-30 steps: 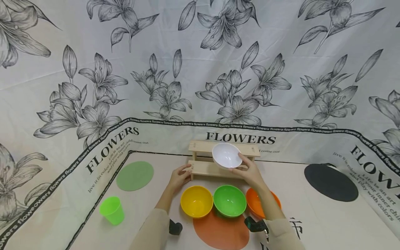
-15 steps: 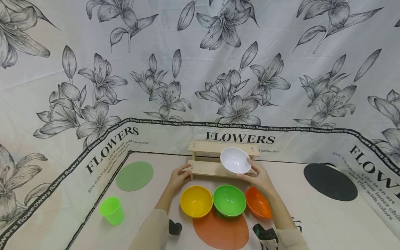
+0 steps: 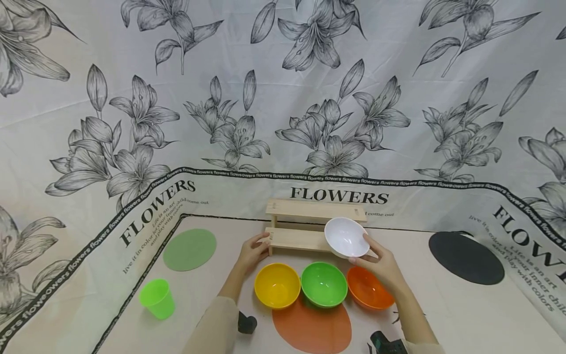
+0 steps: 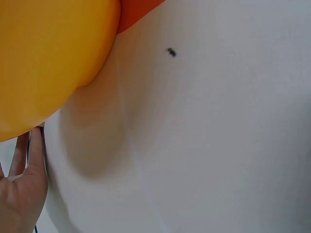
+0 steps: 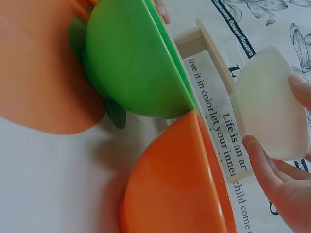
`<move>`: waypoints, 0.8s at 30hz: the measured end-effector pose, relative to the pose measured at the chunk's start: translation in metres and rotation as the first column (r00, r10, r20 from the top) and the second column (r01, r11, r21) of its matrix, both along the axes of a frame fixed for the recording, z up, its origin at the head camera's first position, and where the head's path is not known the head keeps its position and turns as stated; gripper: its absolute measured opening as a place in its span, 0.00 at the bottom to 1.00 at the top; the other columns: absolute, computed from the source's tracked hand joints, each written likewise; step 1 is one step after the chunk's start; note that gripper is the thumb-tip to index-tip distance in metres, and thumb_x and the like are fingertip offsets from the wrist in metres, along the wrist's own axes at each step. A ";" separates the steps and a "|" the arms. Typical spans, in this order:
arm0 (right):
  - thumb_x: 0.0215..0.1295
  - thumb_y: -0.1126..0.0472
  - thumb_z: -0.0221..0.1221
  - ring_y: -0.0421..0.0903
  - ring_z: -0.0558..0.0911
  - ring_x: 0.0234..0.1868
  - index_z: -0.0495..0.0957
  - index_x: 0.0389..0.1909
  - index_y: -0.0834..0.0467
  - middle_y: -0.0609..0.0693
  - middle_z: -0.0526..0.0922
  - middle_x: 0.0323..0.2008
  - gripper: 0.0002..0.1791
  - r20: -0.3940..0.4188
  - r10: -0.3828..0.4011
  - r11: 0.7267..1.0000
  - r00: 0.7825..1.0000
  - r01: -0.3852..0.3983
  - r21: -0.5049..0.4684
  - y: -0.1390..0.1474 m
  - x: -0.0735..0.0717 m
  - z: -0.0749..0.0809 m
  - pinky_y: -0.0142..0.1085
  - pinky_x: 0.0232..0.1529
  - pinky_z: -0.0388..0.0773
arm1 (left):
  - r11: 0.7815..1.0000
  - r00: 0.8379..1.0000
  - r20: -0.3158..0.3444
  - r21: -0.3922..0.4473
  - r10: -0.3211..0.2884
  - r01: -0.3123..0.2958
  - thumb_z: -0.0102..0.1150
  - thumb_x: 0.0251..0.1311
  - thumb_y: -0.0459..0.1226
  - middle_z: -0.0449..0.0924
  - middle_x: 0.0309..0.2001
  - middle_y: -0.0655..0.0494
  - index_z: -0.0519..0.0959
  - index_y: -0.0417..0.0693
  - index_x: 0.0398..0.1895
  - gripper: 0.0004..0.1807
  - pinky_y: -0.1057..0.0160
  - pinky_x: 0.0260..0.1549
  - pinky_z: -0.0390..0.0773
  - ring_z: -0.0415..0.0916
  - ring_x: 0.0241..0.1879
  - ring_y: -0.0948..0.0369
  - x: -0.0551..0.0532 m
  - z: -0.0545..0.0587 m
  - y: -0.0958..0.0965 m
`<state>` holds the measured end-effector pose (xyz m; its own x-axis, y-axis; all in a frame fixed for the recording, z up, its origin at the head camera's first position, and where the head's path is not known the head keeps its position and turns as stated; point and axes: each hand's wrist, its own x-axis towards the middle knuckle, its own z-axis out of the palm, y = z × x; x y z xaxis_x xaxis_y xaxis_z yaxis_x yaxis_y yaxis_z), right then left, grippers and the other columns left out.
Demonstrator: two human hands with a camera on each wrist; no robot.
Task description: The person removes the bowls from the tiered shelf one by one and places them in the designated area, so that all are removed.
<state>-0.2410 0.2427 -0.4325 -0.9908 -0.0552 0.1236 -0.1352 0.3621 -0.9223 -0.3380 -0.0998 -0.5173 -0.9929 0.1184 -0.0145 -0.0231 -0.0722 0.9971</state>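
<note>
In the head view my right hand (image 3: 378,263) pinches the rim of a white bowl (image 3: 346,238), tilted with its inside toward me. It hangs in front of the right end of a two-tier wooden shelf (image 3: 300,239). The right wrist view shows the white bowl (image 5: 269,104) from its outer side, with fingertips and thumb on it. My left hand (image 3: 253,251) holds the left end of the lower board. In the left wrist view a yellow bowl (image 4: 43,58) hides the fingertips of my left hand (image 4: 26,187).
A yellow bowl (image 3: 277,286), a green bowl (image 3: 324,284) and an orange bowl (image 3: 369,288) stand in a row before the shelf. A green cup (image 3: 157,299) is at the left. A flower-printed cloth (image 3: 247,196) rises behind the shelf.
My right hand has moved the white bowl rightward and down, from the shelf's middle toward its right end. My left hand has stayed at the shelf's left end.
</note>
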 end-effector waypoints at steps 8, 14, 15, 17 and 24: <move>0.60 0.56 0.64 0.65 0.72 0.58 0.47 0.73 0.61 0.67 0.50 0.71 0.47 0.016 -0.046 0.997 0.999 0.045 0.055 0.014 0.014 -0.005 0.39 0.52 0.77 | 1.000 1.000 -0.009 -0.017 -0.019 0.019 0.54 0.66 0.36 0.71 0.55 0.33 0.69 0.38 0.62 0.23 0.50 0.52 0.76 0.74 0.50 0.51 -0.004 -0.003 -0.002; 0.60 0.55 0.64 0.66 0.71 0.59 0.46 0.73 0.61 0.68 0.49 0.70 0.47 0.026 -0.080 0.995 0.996 0.078 0.063 0.025 0.023 -0.006 0.40 0.53 0.76 | 1.000 1.000 -0.011 -0.007 -0.018 0.018 0.54 0.66 0.36 0.71 0.56 0.33 0.69 0.37 0.62 0.23 0.50 0.52 0.76 0.74 0.50 0.51 -0.001 -0.001 -0.002; 0.60 0.55 0.64 0.66 0.70 0.59 0.46 0.73 0.62 0.68 0.49 0.70 0.47 0.029 -0.086 0.995 0.996 0.084 0.061 0.027 0.025 -0.006 0.41 0.53 0.75 | 1.000 1.000 -0.007 -0.004 -0.015 0.015 0.55 0.65 0.37 0.71 0.56 0.34 0.69 0.38 0.62 0.23 0.51 0.52 0.76 0.74 0.50 0.51 -0.001 -0.001 -0.001; 0.60 0.55 0.64 0.67 0.70 0.59 0.45 0.73 0.62 0.69 0.50 0.70 0.48 0.033 -0.097 0.993 0.995 0.095 0.065 0.032 0.027 -0.005 0.43 0.54 0.74 | 1.000 1.000 -0.002 -0.007 -0.009 0.009 0.56 0.64 0.38 0.71 0.56 0.35 0.70 0.40 0.62 0.24 0.52 0.52 0.77 0.74 0.51 0.52 0.000 -0.001 -0.001; 0.61 0.56 0.63 0.67 0.70 0.58 0.44 0.73 0.64 0.71 0.50 0.69 0.48 0.031 -0.134 0.987 0.990 0.131 0.090 0.049 0.036 -0.003 0.42 0.52 0.74 | 1.000 1.000 0.002 -0.011 0.008 -0.008 0.57 0.64 0.39 0.72 0.54 0.36 0.71 0.42 0.61 0.23 0.54 0.50 0.79 0.75 0.48 0.54 0.001 0.001 -0.001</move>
<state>-0.2049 0.2915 -0.4351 -0.9938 0.0681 0.0875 -0.0471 0.4545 -0.8895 -0.3373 -0.1004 -0.5167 -0.9937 0.1103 -0.0179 -0.0247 -0.0613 0.9978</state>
